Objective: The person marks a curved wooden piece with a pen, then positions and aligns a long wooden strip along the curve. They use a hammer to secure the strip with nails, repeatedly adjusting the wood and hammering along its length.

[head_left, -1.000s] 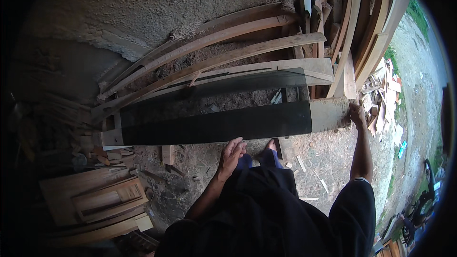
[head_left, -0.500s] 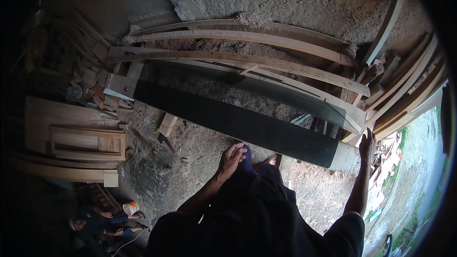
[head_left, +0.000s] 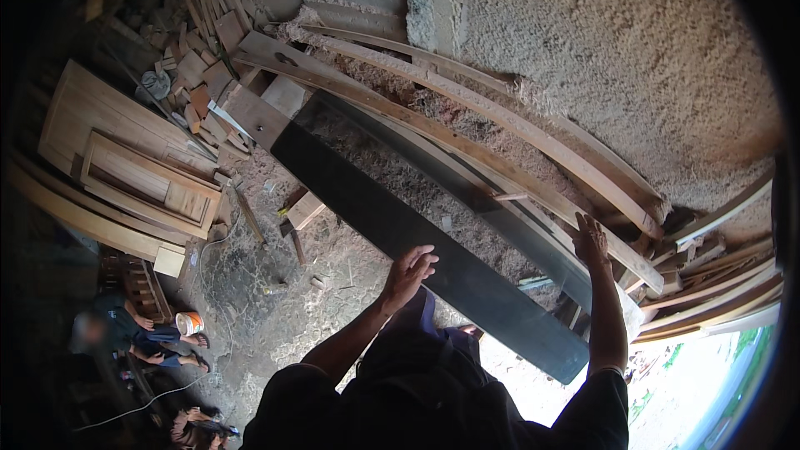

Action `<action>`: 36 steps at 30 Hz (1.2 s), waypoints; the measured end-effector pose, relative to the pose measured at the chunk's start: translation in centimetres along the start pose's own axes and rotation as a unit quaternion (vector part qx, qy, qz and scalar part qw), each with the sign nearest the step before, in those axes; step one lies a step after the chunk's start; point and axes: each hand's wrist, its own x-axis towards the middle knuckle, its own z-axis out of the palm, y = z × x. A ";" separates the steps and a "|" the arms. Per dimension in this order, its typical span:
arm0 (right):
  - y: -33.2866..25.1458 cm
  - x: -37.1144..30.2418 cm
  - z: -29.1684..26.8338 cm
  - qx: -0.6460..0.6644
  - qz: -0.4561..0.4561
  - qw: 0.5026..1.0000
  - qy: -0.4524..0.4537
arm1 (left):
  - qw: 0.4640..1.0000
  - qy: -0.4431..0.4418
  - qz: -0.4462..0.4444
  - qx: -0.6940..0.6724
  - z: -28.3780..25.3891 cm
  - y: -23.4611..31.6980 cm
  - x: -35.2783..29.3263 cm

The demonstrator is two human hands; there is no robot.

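Observation:
A long board with a black surface point(head_left: 433, 260) slants across the middle, with a pale wooden left end. Along its far side runs a second, see-through dark strip point(head_left: 537, 237). My left hand point(head_left: 408, 277) is at the black surface's near edge, its fingers loosely bent and apart, with nothing visible in them. I cannot tell whether it touches the board. My right hand point(head_left: 591, 240) has its fingers stretched out and holds nothing. It appears in front of the lower end of a long wooden beam point(head_left: 467, 147); contact cannot be made out.
Further curved beams point(head_left: 492, 112) lean by the rough wall point(head_left: 617, 50). Wood offcuts point(head_left: 200, 87) are heaped at the far left, above framed wooden panels point(head_left: 150, 179). Left, a person point(head_left: 137, 333) sits near a white-and-orange bucket point(head_left: 189, 322); another person point(head_left: 198, 429) is below.
The view has turned, so the boards slant more steeply. My left hand now overlaps the black surface's edge. My right hand has shifted from the board's right end toward the beams.

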 end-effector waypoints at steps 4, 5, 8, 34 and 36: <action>-1.2 4.6 0.9 -0.035 0.013 0.989 -0.145 | 0.999 0.050 -0.007 -0.013 -3.8 0.3 1.1; -1.5 5.3 1.0 -0.039 0.023 0.988 -0.148 | 0.998 0.063 -0.010 -0.007 -4.6 0.2 1.3; -2.0 6.3 1.1 -0.062 0.041 0.985 -0.158 | 0.996 0.080 -0.013 -0.023 -6.0 -0.1 1.9; -1.9 8.8 -5.4 -0.064 0.050 0.985 -0.150 | 0.999 0.042 0.027 -0.020 -5.0 1.0 7.8; -2.4 8.7 -7.5 -0.059 0.067 0.987 -0.133 | 0.997 0.036 0.033 -0.051 -4.7 1.6 9.5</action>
